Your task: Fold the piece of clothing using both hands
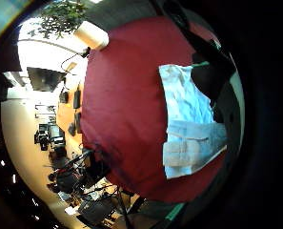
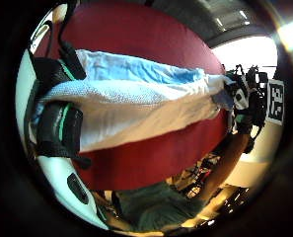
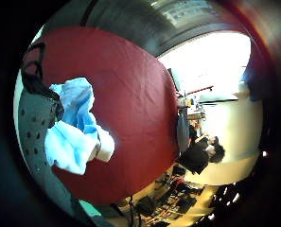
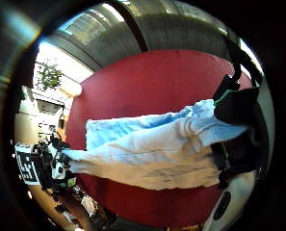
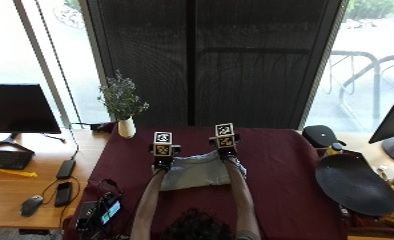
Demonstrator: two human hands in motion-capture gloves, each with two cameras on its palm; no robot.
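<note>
A pale blue piece of clothing [image 5: 197,172] lies spread on the dark red tablecloth [image 5: 283,165], between my forearms. My left hand [image 5: 162,160] grips its far left corner and my right hand [image 5: 227,150] grips its far right corner. In the left thumb side view the cloth [image 2: 146,98] hangs stretched above the table from my curled left fingers [image 2: 59,128] across to my right hand [image 2: 242,98]. The right thumb side view shows the same span of cloth [image 4: 147,149] running from my right fingers [image 4: 236,108]. A bunched end of cloth [image 3: 74,127] sits close to the right palm.
A white vase with flowers [image 5: 126,127] stands at the table's far left corner. A black round dish [image 5: 353,185] and a small bottle [image 5: 335,149] are at the right. A device with a screen [image 5: 100,210] sits at the near left edge. A monitor [image 5: 17,107] stands on the wooden desk.
</note>
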